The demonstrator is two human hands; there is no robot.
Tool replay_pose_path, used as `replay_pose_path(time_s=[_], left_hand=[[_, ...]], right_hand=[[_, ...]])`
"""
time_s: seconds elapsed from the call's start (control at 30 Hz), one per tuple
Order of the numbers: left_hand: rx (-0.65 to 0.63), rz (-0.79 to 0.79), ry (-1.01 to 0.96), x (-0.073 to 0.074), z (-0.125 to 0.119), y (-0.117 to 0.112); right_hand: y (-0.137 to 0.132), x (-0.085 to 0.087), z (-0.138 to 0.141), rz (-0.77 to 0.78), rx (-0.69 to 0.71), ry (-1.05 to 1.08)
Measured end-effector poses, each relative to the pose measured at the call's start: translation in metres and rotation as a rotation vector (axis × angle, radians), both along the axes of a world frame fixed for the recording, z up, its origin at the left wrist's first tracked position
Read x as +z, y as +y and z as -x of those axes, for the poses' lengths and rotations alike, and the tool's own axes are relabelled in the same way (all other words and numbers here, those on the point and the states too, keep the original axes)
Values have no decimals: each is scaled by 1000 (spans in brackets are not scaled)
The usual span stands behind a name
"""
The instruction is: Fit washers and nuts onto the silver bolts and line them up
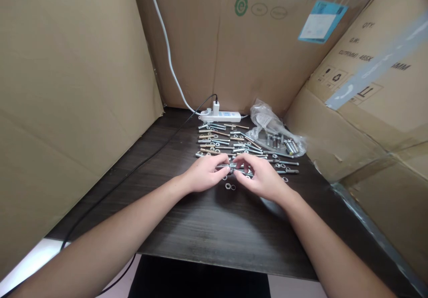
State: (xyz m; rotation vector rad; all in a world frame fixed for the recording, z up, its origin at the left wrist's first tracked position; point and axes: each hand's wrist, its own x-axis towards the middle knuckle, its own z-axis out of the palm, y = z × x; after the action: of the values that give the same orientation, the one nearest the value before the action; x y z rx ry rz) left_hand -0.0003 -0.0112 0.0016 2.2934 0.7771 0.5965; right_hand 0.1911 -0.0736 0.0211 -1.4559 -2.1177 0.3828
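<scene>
My left hand (pixel 207 173) is closed, its thumb and forefinger pinching a slim silver metal bolt (pixel 222 166) just above the table. Facing it, my right hand (pixel 259 177) has its fingers curled in at the bolt's end, around a small metal part that I cannot make out. Rows of metal bolts and sleeves (pixel 214 141) lie beyond my hands, silver and brass-coloured, with washers and nuts among them. Long bolts (pixel 288 162) stick out past my right hand. Close in front of my fingertips lie a hex nut (pixel 228 186) and a ring washer (pixel 233 187).
Behind the rows stands a white power strip (pixel 222 116) with a plugged-in charger (pixel 216 107). A clear plastic bag (pixel 267 122) with metal parts lies at the back right. A black cable (pixel 147 157) crosses the dark table (pixel 200 231). Cardboard walls (pixel 187 44) enclose it.
</scene>
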Motion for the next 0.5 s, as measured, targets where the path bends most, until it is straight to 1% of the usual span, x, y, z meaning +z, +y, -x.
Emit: replay_pose_path(time_s=[0.1, 0.23, 0.37, 0.5], left_hand=[[-31, 4, -12, 1, 0, -1], [-28, 15, -17, 0, 0, -1], [-36, 33, -31, -2, -1, -1], [-38, 35, -33, -1, 0, -1]], right_hand=[[2, -6, 2, -79, 64, 87], [4, -13, 2, -152, 95, 141], [4, -15, 1, -134, 110, 164], [3, -12, 2, -106, 100, 160]])
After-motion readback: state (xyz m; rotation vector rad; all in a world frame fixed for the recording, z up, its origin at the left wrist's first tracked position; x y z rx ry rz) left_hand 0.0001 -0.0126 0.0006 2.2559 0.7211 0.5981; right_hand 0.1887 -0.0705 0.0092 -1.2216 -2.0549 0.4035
